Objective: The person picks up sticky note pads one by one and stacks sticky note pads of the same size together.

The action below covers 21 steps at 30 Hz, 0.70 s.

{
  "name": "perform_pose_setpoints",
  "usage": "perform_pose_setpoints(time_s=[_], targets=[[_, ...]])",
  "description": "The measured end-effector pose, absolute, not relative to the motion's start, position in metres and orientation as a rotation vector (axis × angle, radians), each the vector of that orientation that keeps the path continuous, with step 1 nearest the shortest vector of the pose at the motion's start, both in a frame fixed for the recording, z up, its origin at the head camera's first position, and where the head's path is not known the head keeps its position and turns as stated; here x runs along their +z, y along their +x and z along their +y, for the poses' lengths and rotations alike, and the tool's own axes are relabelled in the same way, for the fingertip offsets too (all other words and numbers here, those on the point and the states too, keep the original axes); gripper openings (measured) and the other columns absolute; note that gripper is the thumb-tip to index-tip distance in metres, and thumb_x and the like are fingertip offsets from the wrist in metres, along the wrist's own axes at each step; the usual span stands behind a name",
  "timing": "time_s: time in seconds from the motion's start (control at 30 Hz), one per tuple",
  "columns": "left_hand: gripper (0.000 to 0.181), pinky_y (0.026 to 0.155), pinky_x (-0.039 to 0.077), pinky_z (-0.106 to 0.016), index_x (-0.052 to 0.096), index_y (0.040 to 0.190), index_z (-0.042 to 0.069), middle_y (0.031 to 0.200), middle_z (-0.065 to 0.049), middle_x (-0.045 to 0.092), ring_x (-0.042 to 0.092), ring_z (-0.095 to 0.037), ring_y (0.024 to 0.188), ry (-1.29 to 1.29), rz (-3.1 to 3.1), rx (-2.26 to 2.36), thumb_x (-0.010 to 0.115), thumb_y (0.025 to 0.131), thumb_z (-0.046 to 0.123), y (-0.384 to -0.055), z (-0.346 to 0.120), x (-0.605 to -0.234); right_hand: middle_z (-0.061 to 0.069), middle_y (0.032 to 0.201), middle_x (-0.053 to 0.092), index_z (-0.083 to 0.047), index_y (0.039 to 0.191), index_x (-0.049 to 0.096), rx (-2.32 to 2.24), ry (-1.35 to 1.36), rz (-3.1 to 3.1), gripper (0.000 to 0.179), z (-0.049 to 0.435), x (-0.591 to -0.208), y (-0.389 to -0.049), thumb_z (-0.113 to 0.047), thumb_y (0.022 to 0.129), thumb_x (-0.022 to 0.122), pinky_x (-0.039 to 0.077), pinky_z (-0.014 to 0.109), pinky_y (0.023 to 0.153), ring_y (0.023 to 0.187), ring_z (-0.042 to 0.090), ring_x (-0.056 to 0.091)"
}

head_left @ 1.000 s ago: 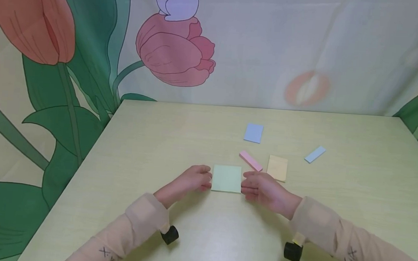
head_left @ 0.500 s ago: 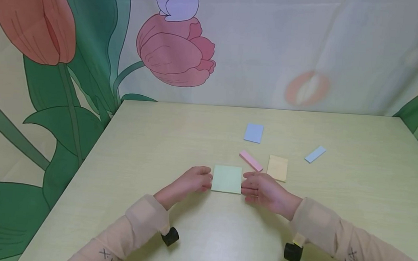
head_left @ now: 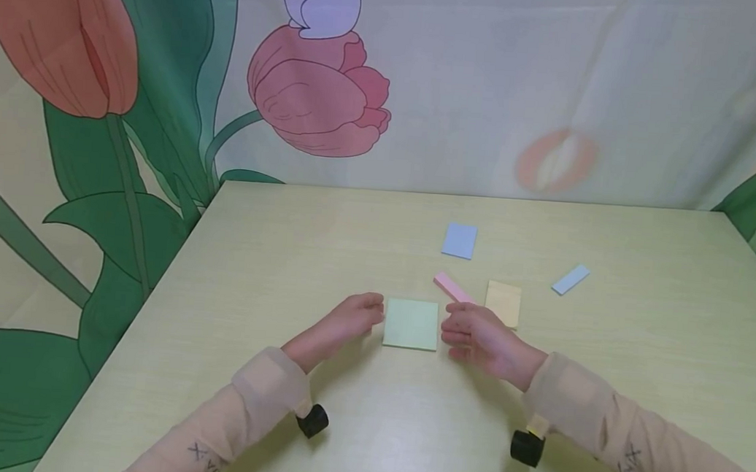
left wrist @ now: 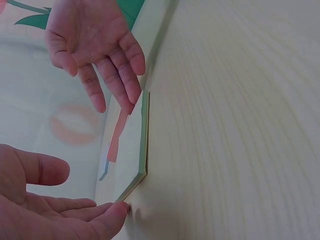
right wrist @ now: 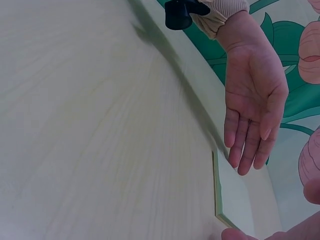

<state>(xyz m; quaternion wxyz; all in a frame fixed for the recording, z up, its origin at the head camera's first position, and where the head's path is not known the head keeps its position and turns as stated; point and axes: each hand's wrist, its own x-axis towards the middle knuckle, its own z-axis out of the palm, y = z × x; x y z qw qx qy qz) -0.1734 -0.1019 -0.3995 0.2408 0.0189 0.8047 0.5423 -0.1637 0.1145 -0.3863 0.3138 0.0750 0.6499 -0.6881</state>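
Observation:
A light green square pad (head_left: 410, 324), which looks like sticky notes, lies flat between the two hands. Its side shows a thin layered edge in the left wrist view. My left hand (head_left: 344, 323) is just off the pad's left edge, fingers extended toward it and holding nothing. On the other side, my right hand (head_left: 488, 341) stands a small gap from the right edge, palm turned inward and fingers loosely extended. Behind the right fingertips lies a pink strip (head_left: 451, 285), its near end partly hidden by that hand. A pale yellow pad (head_left: 503, 302) lies just behind the right hand.
Farther back on the light wooden table (head_left: 640, 342) lies a blue, nearly square pad (head_left: 459, 240). A narrow light blue strip (head_left: 570, 279) rests to the right. A printed curtain (head_left: 467, 89) hangs behind the table's far edge.
Both hands have risen slightly and drawn back from the green pad's sides; the right has shifted a little to the right. The pads and strips stay in place.

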Motion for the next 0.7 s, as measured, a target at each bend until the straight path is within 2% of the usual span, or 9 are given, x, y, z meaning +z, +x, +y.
perform_pose_setpoints(time_s=[0.1,0.23,0.33,0.53,0.7], targets=[[0.051,0.104,0.028,-0.043,0.025,0.136,-0.006,0.139,-0.022,0.031,0.030,-0.033,0.128,0.063,2.180,1.508,0.039,0.091,0.013,-0.175,-0.101,-0.401,0.019,0.123,0.040,0.002,0.136,0.020,-1.812,0.206,1.726,0.051,0.114,-0.388,-0.167,-0.010,0.090,0.039,0.036,0.041,0.095,0.100,0.024,0.047],[0.052,0.105,0.026,-0.043,0.023,0.137,-0.005,0.141,-0.021,0.028,0.027,-0.032,0.130,0.075,2.155,1.532,0.039,0.091,0.013,-0.176,-0.100,-0.402,0.023,0.132,0.034,0.002,0.137,0.019,-1.807,0.200,1.743,0.053,0.113,-0.391,-0.171,-0.009,0.089,0.038,0.034,0.042,0.098,0.109,0.028,0.044],[0.053,0.105,0.025,-0.044,0.021,0.137,-0.004,0.142,-0.021,0.026,0.024,-0.032,0.131,0.081,2.138,1.551,0.039,0.090,0.013,-0.175,-0.099,-0.402,0.023,0.133,0.033,0.002,0.137,0.018,-1.805,0.204,1.762,0.054,0.111,-0.392,-0.174,-0.008,0.088,0.038,0.035,0.041,0.097,0.110,0.029,0.043],[0.054,0.106,0.023,-0.043,0.021,0.138,-0.003,0.143,-0.019,0.024,0.022,-0.030,0.133,0.075,2.122,1.571,0.040,0.090,0.013,-0.176,-0.096,-0.403,0.022,0.128,0.039,0.003,0.136,0.019,-1.804,0.231,1.791,0.054,0.110,-0.394,-0.180,-0.007,0.087,0.040,0.042,0.031,0.081,0.089,0.019,0.048],[0.054,0.106,0.023,-0.043,0.020,0.138,-0.003,0.143,-0.019,0.024,0.022,-0.030,0.133,0.066,2.128,1.573,0.039,0.090,0.013,-0.177,-0.094,-0.403,0.017,0.112,0.047,0.004,0.134,0.020,-1.833,0.249,1.780,0.050,0.110,-0.395,-0.184,-0.008,0.088,0.038,0.042,0.027,0.075,0.079,0.014,0.050]])
